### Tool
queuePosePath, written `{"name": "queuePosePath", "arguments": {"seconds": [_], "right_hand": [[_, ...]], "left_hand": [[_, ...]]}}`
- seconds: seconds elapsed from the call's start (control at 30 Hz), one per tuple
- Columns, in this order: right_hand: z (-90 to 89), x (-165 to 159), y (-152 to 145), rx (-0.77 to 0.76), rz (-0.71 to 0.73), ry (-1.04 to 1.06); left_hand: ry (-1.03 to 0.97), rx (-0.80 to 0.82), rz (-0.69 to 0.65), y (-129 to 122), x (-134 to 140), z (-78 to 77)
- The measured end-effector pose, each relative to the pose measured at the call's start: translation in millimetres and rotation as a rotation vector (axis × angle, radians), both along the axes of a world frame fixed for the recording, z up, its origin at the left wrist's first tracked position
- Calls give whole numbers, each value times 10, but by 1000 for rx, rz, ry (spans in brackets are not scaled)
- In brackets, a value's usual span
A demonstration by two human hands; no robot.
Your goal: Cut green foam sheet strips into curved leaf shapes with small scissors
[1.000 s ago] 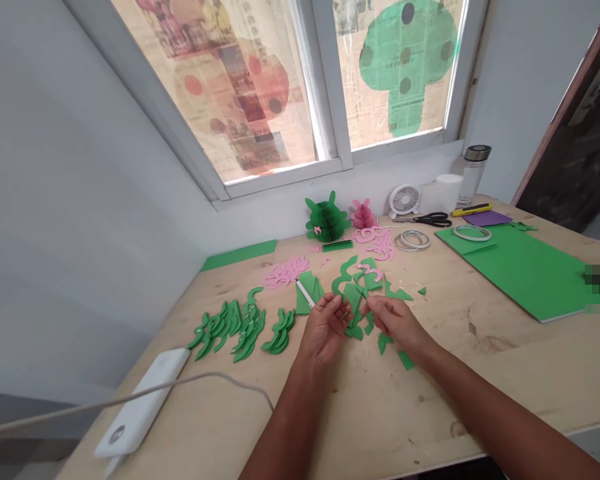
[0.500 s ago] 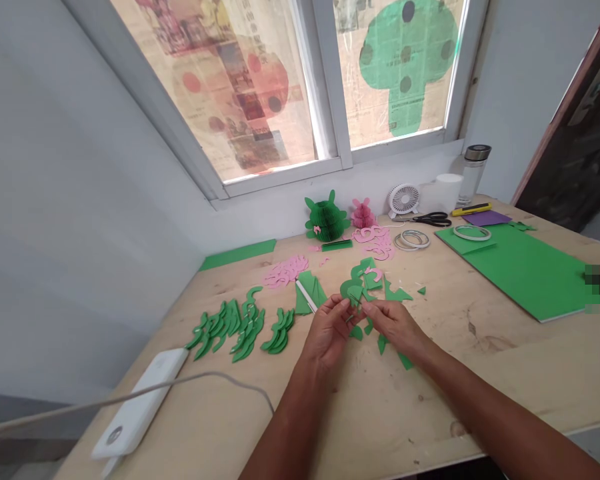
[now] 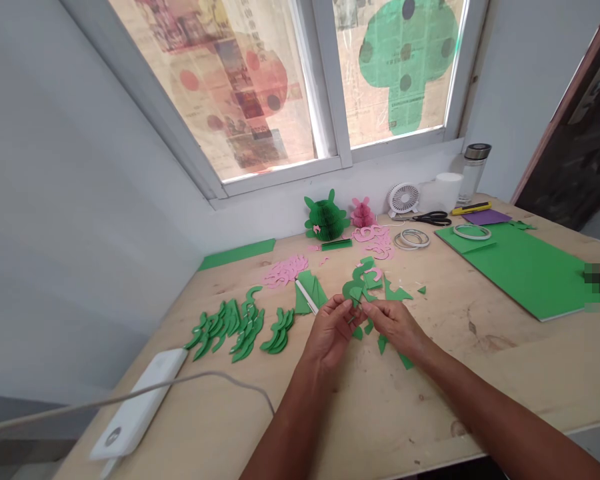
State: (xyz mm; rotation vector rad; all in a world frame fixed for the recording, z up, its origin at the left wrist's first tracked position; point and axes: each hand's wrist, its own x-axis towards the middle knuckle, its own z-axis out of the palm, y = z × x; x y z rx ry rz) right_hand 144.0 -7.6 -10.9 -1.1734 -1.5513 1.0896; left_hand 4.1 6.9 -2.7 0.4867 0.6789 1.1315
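My left hand [image 3: 331, 328] pinches a curved green paper cutout [image 3: 353, 289] between thumb and fingers, above the middle of the table. My right hand [image 3: 394, 324] meets it from the right, thumb and finger closed at the cutout's lower edge; the exact contact is partly hidden. Green paper scraps [image 3: 396, 291] lie around and beneath both hands. Just left of the held piece, a white pen-like stick [image 3: 307, 297] rests on a green paper piece [image 3: 305, 280]. Stacks of wavy green cutouts [image 3: 249, 330] are farther left.
Pink paper cutouts [image 3: 287, 270] lie behind the stacks. A green honeycomb paper figure [image 3: 327, 217], a pink one [image 3: 363, 213], a small fan [image 3: 404, 199], scissors [image 3: 433, 218] and tape rolls [image 3: 412, 239] stand or lie at the back. Right is a green sheet [image 3: 520, 273]; left, a white power bank [image 3: 140, 403].
The held green cutout has shifted very slightly between my fingers. Both hands stay in nearly the same place.
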Motion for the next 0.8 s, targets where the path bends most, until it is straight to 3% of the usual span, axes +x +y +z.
{"name": "queuePosePath", "arguments": {"seconds": [0.8], "right_hand": [[8, -16, -7, -6, -26, 1]], "left_hand": [[-51, -28, -12, -6, 12, -45]]}}
